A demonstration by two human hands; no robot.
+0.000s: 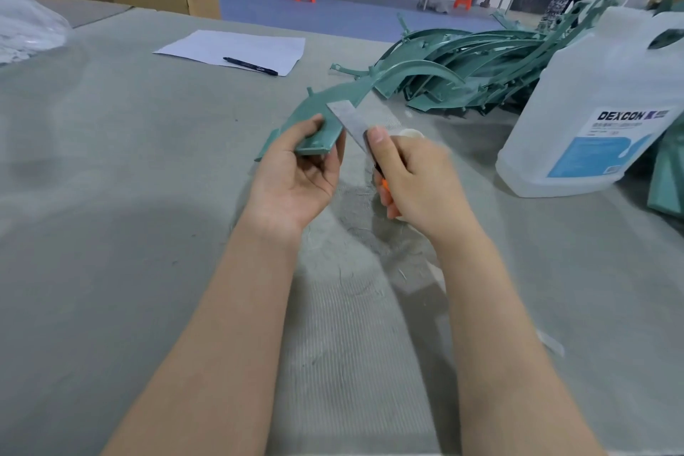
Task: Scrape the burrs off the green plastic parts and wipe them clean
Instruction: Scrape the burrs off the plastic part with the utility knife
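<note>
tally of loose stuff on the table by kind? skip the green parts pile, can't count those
Paper: 1
Pen: 1
Jug: 1
Plastic bag: 1
Tape roll: 1, partly hidden behind the right hand
Total: 5
Held, not on the table: green part in the left hand, knife in the right.

You're holding one curved green plastic part (321,122) above the counter (111,196), a knife blade (349,122) lying across its edge; more green parts (462,63) are lying piled behind.
</note>
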